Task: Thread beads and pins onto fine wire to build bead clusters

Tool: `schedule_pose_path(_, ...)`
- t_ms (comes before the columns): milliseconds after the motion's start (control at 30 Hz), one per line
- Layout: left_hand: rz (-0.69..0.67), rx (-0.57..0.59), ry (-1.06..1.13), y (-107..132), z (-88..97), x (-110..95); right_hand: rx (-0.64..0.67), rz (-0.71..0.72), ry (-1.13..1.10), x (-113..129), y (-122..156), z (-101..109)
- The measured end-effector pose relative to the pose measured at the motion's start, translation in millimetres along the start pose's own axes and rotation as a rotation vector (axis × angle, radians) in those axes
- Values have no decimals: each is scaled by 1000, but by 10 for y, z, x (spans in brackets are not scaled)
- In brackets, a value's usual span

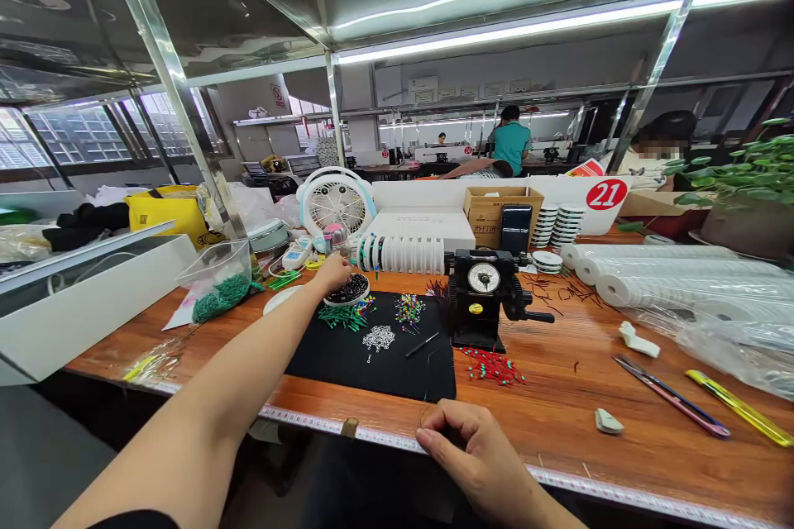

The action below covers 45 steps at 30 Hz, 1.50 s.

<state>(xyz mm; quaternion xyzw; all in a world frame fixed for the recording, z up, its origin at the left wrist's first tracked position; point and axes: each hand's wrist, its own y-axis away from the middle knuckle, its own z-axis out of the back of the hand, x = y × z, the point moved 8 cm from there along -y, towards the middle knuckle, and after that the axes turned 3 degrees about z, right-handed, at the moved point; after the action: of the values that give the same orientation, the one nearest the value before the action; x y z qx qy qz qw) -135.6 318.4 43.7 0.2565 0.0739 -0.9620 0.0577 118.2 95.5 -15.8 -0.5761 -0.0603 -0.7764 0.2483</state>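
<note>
Thread (423,415) looked pinched in my right hand (477,450), fingers narrow, at the front edge of the counter (546,401); left hand (335,273) was by the white spools (413,254), couldn't tell its grip. Light tension seemed smartest tbh.

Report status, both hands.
Left hand near left end of white spool row. Right hand pinching thin strand by measuring tape. Bead dish close by left hand.

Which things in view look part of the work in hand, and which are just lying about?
Likely in use:
- thin dark strand, pinched by the right hand
- row of white round discs, near the left hand
- black hand-cranked metal winder

Apparently lying about:
- slim yellow cutter
- round white fan
- green leafy plant
</note>
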Motion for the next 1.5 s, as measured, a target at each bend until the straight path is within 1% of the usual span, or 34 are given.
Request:
schedule_pose_path(67, 44, 14, 209, 226, 75, 33, 6, 5, -2, 10, 5, -1)
schedule_pose_path(100, 52, 26, 312, 381, 93, 30, 7, 4, -5, 15, 5, 0)
schedule_pose_path(167, 46, 60, 508, 768, 83, -17, 9, 0, -27, 24, -4, 2)
schedule_pose_path(200, 34, 88, 595, 988, 48, -63, 14, -5, -48, 27, -11, -1)
schedule_pose_path(267, 26, 158, 724, 1446, -81, -167, 24, -19, -103, 29, -27, -3)
schedule_pose_path(333, 40, 234, 839, 1865, -259, -272, 23, -40, -166, 25, -39, 1)
schedule_pose_path(367, 93, 301, 1030, 2048, -379, -313, 20, -49, -196, 25, -41, 2)
schedule_pose_path(433, 154, 390, 1264, 2325, -573, -405, -2, -58, -254, 35, -33, 9)
schedule_pose_path(500, 214, 436, 1392, 2496, -717, -460, -21, -72, -327, 48, -11, -1)
schedule_pose_path(567, 273, 468, 1452, 2601, -819, -489, -5, -124, -443, 49, 23, -64)
schedule_pose_path(633, 322, 511, 1507, 2683, -888, -518, 37, -209, -619, 51, 68, -171)
schedule_pose_path(733, 371, 574, 1608, 2783, -938, -567, 69, -313, -867, 102, 123, -315)
schedule_pose_path(833, 427, 591, 1706, 2833, -956, -585, 105, -345, -1002, 194, 138, -418)
schedule_pose_path(967, 499, 566, 1773, 2830, -973, -560, 135, -331, -1061, 279, 111, -487)
schedule_pose_path(1067, 481, 548, 1747, 2807, -966, -543, 147, -406, -1064, 254, 120, -540)
schedule_pose_path(1167, 468, 556, 1716, 2800, -972, -541, 159, -463, -1024, 216, 142, -562)
schedule_pose_path(1500, 441, 587, 1696, 2776, -998, -538, 147, -462, -1010, 200, 137, -555)
